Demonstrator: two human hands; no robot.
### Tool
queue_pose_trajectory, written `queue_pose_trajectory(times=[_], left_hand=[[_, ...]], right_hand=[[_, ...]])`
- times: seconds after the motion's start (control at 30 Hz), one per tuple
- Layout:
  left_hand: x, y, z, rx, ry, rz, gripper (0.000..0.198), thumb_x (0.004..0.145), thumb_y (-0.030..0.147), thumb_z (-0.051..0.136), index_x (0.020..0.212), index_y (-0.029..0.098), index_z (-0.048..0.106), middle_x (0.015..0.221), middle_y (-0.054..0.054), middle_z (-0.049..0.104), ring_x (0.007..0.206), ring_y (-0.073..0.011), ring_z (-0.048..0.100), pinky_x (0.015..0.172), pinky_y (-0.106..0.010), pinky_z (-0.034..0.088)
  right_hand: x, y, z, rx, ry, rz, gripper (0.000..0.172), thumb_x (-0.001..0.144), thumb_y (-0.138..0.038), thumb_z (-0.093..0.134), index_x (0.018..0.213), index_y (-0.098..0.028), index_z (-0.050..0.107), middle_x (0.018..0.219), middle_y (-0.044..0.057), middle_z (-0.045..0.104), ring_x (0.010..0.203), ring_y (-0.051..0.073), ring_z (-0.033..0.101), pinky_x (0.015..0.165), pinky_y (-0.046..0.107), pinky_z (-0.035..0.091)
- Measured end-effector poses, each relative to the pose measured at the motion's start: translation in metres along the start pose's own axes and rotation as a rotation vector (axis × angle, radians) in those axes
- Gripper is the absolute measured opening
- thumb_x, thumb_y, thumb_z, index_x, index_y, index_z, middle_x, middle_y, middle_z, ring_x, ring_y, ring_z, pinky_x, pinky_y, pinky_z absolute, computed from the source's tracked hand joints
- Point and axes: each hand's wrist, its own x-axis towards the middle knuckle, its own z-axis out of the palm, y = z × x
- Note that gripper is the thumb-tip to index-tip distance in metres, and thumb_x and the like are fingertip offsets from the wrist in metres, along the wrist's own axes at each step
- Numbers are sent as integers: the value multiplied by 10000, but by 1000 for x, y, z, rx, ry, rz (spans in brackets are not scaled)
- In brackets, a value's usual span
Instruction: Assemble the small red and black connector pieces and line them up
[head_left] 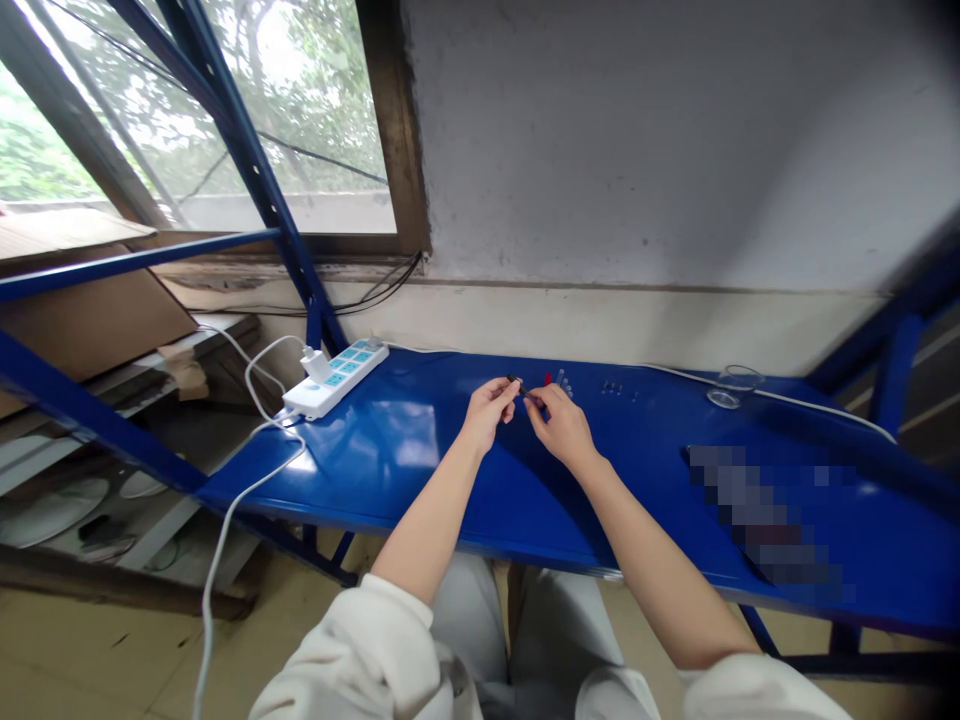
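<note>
Over the middle of the blue table [405,490], my left hand [489,408] pinches one end of a small dark object [520,386]. The fingers of my right hand [559,422] close on its other end, so both hands hold it between them. What it is cannot be made out. Just behind my right hand lie a small red piece [548,378] and several small clear pieces [564,382]. A few tiny parts [612,387] sit farther right, near the back edge.
At the back left is a white power strip [337,378] with a plug and cables. A clear glass cup [724,396] stands at the back right, near a white cable. A dark, pixelated object [765,520] lies on the right. Blue frame posts flank the table.
</note>
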Motion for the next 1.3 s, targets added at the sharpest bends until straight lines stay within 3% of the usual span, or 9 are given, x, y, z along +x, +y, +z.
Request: queue_pose_trajectory(times=[0.1,0.2,0.37,0.5,0.7,0.87,1.07,1.3], left_hand=[[2,-1,-2,39,140,93,327,638,408,669,779,126,582,667,14,527,405,-2,370,370,-170,248],[5,-4,-5,83,220,150,322,662,426,636,797,140,577,720,-3,562,397,-4,368,368,-171,246],[5,-21,4,475,55,138,234,625,324,671,771,144,637,669,-30,596,504,-77,485,471,-194,354],[8,-30,19,786,-16,99,105,550,222,710,611,170,643,598,-31,596,579,-131,521,555,-226,367],[10,-30,35,853,77,48,136,519,188,727,512,191,592,531,-20,534,552,-146,485,541,-231,317],[9,-44,33,965,88,145,138,605,194,671,512,202,569,518,-18,506,601,-164,505,560,-233,331],[10,-57,25,1100,66,207,109,622,213,673,568,197,580,607,-29,515,697,-187,519,647,-263,363],[-5,-42,25,1023,31,327,149,670,219,649,817,214,625,707,-45,544,803,-209,490,767,-301,356]], right_hand=[[4,4,-5,45,-38,22,203,799,-301,435,797,-168,588,743,47,562,643,129,514,607,235,395],[7,16,-14,163,-94,150,176,745,-312,488,727,-169,588,654,23,562,598,124,502,600,242,394],[2,43,-34,354,-194,438,206,688,-346,527,733,-157,595,635,32,618,594,137,552,572,240,405],[-6,55,-42,276,-259,535,161,659,-299,552,722,-160,605,645,38,646,628,148,588,587,231,407],[-10,59,-32,-71,-291,552,134,675,-303,564,689,-180,614,675,48,641,667,171,588,557,231,366],[-12,61,-20,-173,-317,525,196,713,-356,547,758,-191,641,723,63,644,699,182,598,537,226,345],[-15,58,-11,-261,-342,532,215,737,-369,524,804,-203,643,763,62,647,709,185,601,520,230,331],[-16,56,-11,-284,-351,547,242,738,-384,532,867,-207,635,786,71,647,709,193,604,537,242,357]])
